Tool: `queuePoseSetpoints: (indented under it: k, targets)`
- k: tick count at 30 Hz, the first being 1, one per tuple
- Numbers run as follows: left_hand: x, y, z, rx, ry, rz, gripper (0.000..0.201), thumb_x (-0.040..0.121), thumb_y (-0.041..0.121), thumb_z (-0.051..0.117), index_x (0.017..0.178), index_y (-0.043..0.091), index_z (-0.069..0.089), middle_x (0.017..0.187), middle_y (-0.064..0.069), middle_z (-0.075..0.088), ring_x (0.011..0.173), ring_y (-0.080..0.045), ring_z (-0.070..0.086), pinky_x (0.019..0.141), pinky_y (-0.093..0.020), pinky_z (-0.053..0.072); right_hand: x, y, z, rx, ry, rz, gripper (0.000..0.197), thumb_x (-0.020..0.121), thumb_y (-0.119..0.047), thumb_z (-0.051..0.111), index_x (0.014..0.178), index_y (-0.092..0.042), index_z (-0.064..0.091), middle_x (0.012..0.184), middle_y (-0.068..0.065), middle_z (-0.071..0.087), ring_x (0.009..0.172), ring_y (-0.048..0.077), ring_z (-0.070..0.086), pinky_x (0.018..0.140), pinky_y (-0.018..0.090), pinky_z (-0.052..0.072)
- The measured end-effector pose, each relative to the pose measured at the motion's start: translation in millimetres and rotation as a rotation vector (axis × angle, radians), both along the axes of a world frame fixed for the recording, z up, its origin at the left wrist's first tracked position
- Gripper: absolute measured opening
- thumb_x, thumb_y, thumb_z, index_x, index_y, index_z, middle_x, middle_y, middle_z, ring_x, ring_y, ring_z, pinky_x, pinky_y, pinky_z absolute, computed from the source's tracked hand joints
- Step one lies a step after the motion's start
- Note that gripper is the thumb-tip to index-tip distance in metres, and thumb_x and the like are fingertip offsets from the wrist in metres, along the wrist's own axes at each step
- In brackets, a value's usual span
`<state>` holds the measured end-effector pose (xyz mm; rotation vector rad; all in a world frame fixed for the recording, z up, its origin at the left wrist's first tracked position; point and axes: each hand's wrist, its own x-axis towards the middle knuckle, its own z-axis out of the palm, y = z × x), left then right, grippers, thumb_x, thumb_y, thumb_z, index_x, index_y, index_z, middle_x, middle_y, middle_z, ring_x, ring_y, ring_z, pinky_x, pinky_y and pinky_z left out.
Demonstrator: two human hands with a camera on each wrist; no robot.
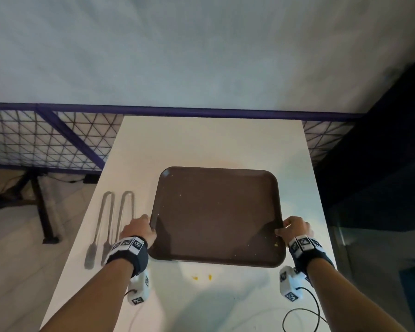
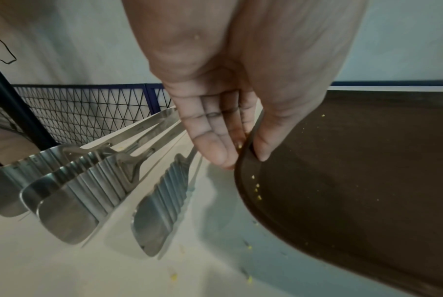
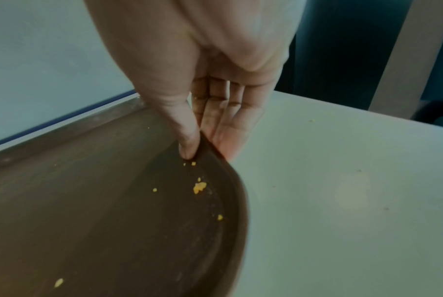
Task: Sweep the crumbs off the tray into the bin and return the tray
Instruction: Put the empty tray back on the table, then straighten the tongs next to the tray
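Observation:
A dark brown tray [image 1: 216, 212] lies over the white table [image 1: 201, 140], with small yellow crumbs [image 3: 199, 187] scattered on it. My left hand [image 1: 139, 230] pinches the tray's left rim [image 2: 243, 160], thumb on top and fingers [image 2: 210, 144] under it. My right hand [image 1: 295, 228] pinches the right rim [image 3: 215, 152] the same way. The tray's near edge looks slightly raised above the table. No bin is in view.
Two pairs of steel tongs [image 1: 110, 226] lie on the table just left of the tray, close to my left hand. A few yellow crumbs [image 1: 201, 277] sit on the table in front of the tray. A wire mesh fence [image 1: 46, 140] stands behind.

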<state>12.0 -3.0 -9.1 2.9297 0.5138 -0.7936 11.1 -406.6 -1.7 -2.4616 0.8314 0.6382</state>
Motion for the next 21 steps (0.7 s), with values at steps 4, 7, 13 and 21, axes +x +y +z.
queuePoseSetpoints:
  k: [4, 7, 13, 21]
  targets:
    - [1.0, 2.0, -8.6, -0.002, 0.001, 0.019, 0.02, 0.091, 0.033, 0.055, 0.107, 0.021, 0.054, 0.1, -0.005, 0.067, 0.094, -0.03, 0.066, 0.075, -0.033, 0.05, 3.7, 2.5, -5.4, -0.014, 0.013, -0.005, 0.013, 0.075, -0.022, 0.073, 0.085, -0.016, 0.07, 0.086, 0.012, 0.066, 0.074, 0.028, 0.055, 0.068, 0.027, 0.043]
    - [-2.3, 0.9, -11.0, -0.021, -0.011, 0.022, 0.021, 0.092, 0.034, 0.056, 0.107, 0.019, 0.055, 0.1, -0.005, 0.067, 0.094, -0.03, 0.066, 0.076, -0.035, 0.051, 4.6, 2.9, -8.5, -0.016, 0.001, -0.026, 0.013, 0.073, -0.023, 0.076, 0.084, -0.018, 0.07, 0.087, 0.01, 0.068, 0.075, 0.028, 0.056, 0.069, 0.028, 0.045]
    - [-5.4, 6.5, -6.2, -0.083, -0.069, 0.049, 0.025, 0.093, 0.037, 0.055, 0.109, 0.019, 0.061, 0.102, -0.004, 0.069, 0.096, -0.029, 0.067, 0.078, -0.034, 0.052, 6.5, 13.3, -5.8, -0.041, 0.012, -0.019, 0.024, 0.077, -0.026, 0.073, 0.098, -0.015, 0.069, 0.099, 0.014, 0.069, 0.08, 0.031, 0.059, 0.071, 0.03, 0.047]
    - [-33.8, 50.1, 29.4, -0.266, -0.364, 0.142, 0.023, 0.098, 0.035, 0.051, 0.115, 0.024, 0.063, 0.113, 0.002, 0.065, 0.102, -0.024, 0.061, 0.084, -0.034, 0.046, -7.6, 110.5, 35.7, 0.013, -0.263, 0.107, 0.035, 0.085, -0.034, 0.056, 0.119, -0.026, 0.055, 0.122, 0.007, 0.057, 0.106, 0.034, 0.058, 0.086, 0.04, 0.045]
